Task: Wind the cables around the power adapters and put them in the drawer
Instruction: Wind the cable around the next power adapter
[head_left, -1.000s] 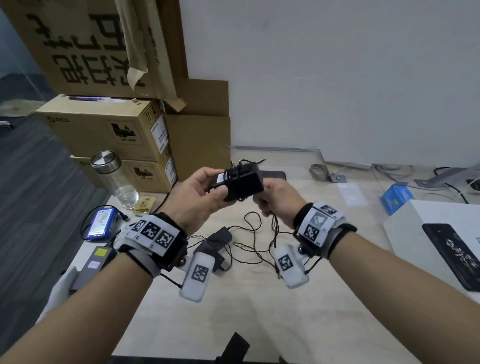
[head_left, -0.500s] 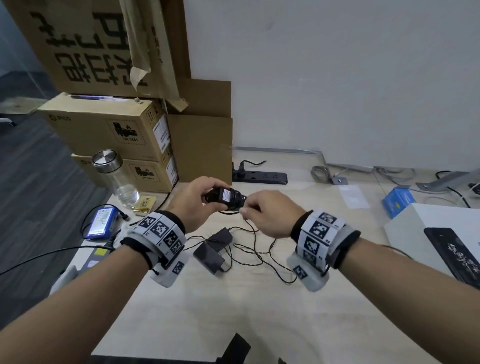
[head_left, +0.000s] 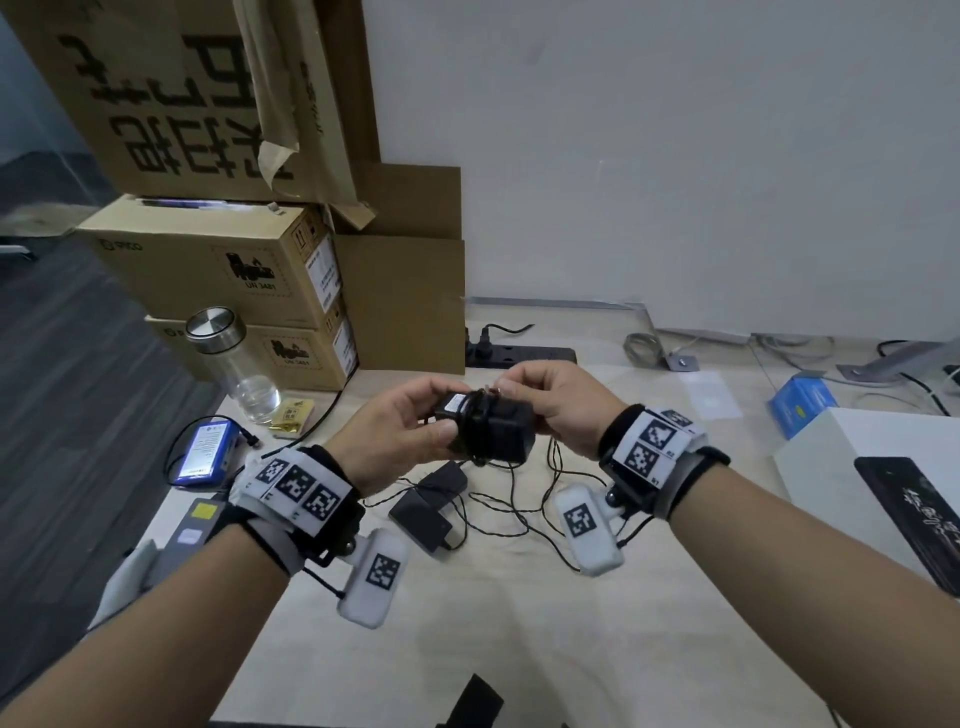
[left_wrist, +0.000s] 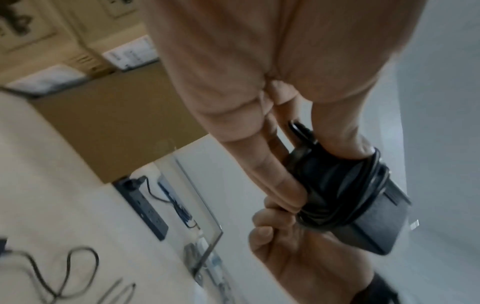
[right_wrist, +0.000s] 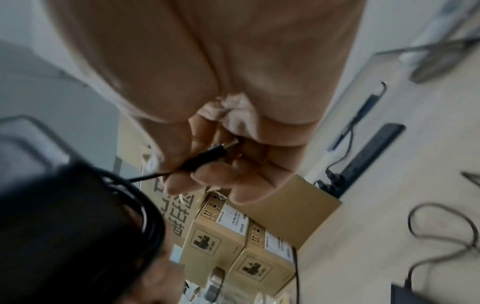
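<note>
A person's two hands meet above a pale wooden table (head_left: 519, 649), holding one black power adapter (head_left: 501, 428); every place here is given from that adapter. Far to its left stand stacked cardboard boxes (head_left: 218, 270), with a glass bottle (head_left: 236, 364) and a blue battery pack (head_left: 205, 452) in front of them. Just left of the adapter, the left hand (head_left: 395, 431) grips its end, fingers (left_wrist: 275, 181) curled over one side and the thumb pressed on the other. Black cable (left_wrist: 363, 191) is wound in several turns around the adapter's middle. Below it, two more adapters (head_left: 431, 499) lie on the table among loose, tangled cords. Behind it sits a black power strip (head_left: 524, 356). Just right of it, the right hand (head_left: 556, 405) pinches the cable's barrel plug (right_wrist: 207, 156) between thumb and curled fingers. Far right sit a blue box (head_left: 800, 402) and a white box (head_left: 857, 457).
</note>
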